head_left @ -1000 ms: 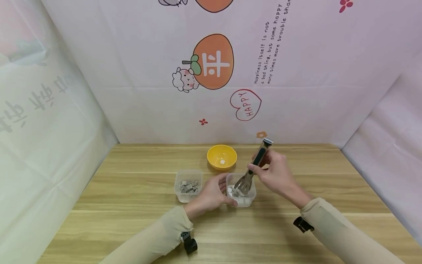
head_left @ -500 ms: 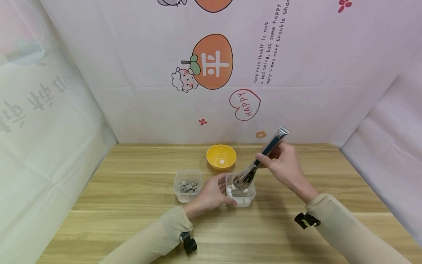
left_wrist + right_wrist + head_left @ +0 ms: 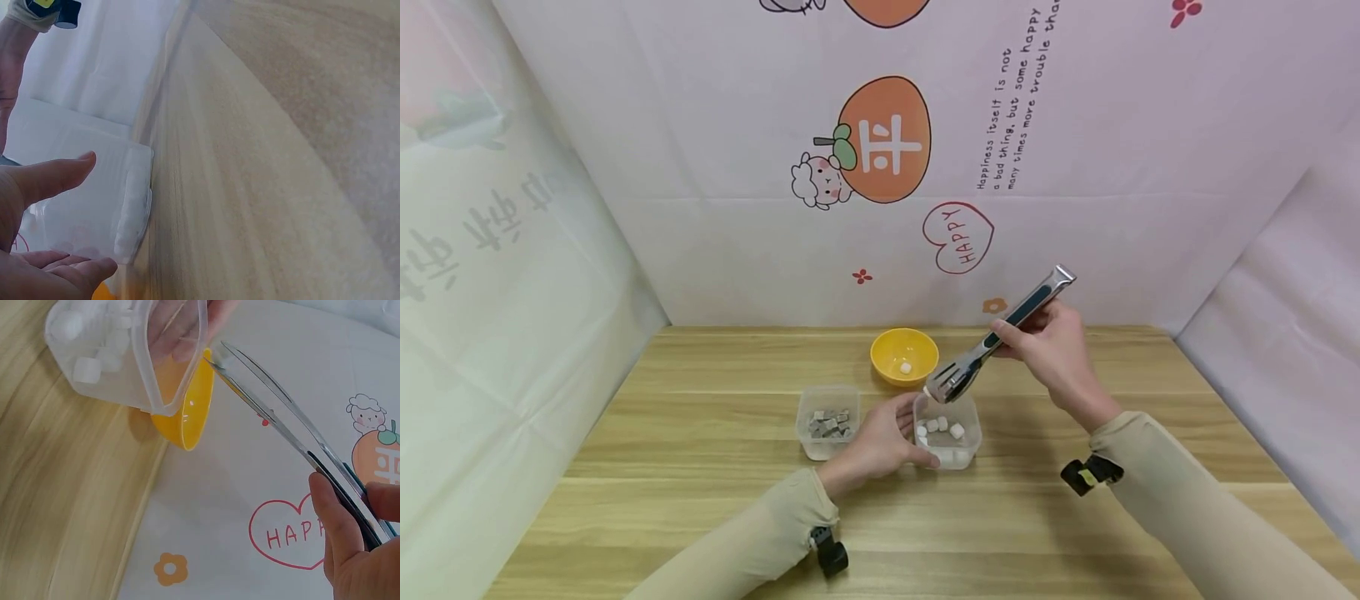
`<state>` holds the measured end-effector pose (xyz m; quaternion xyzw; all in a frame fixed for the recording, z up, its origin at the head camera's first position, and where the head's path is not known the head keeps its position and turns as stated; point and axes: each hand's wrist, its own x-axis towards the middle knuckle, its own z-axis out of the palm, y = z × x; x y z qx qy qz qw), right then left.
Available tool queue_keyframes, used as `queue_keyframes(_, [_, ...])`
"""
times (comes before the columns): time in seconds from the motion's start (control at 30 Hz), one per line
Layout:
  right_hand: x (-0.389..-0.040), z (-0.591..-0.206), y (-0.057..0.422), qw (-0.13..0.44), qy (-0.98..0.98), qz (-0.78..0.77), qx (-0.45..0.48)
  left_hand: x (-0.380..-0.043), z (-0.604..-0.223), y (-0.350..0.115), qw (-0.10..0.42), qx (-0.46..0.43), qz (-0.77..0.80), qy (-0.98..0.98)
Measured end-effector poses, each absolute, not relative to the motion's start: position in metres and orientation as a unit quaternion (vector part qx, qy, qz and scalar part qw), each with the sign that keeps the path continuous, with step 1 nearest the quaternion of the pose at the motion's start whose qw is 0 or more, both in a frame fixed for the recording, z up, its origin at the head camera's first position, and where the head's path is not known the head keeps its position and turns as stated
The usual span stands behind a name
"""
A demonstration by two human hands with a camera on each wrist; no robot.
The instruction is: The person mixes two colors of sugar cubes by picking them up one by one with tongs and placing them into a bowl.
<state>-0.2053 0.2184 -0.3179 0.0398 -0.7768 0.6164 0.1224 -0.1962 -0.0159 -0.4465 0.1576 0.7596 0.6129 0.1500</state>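
Observation:
My right hand [image 3: 1056, 354] holds metal tongs [image 3: 992, 342] with dark grips, thumb on one arm and fingers on the other. The tongs slant over the back rim of a clear plastic container [image 3: 972, 433], and a small white piece [image 3: 927, 392] shows at their tips. Several white cubes [image 3: 957, 431] lie in this container. My left hand [image 3: 880, 442] rests at the container's left side, thumb along the front wall and fingers along the left wall. In the left wrist view its thumb [image 3: 59, 178] and fingers are extended.
Behind the container stands a yellow bowl [image 3: 887, 371] with one white cube [image 3: 906, 367] in it. Left of my left hand is a second clear container [image 3: 820, 452] holding several grey cubes [image 3: 829, 425]. A printed cloth [image 3: 760, 250] hangs behind the wooden table [image 3: 700, 392].
My right hand has lifted the tongs up out of the white cubes to the container's back rim, with a white piece at the tips. My left hand has stayed in place.

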Motion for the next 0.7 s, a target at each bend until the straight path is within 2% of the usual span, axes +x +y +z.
queue_keyframes(0.7, [-0.257, -0.328, 0.194, 0.155, -0.769, 0.620, -0.016, -0.196, -0.448, -0.017, 0.153, 0.161, 0.614, 0.757])
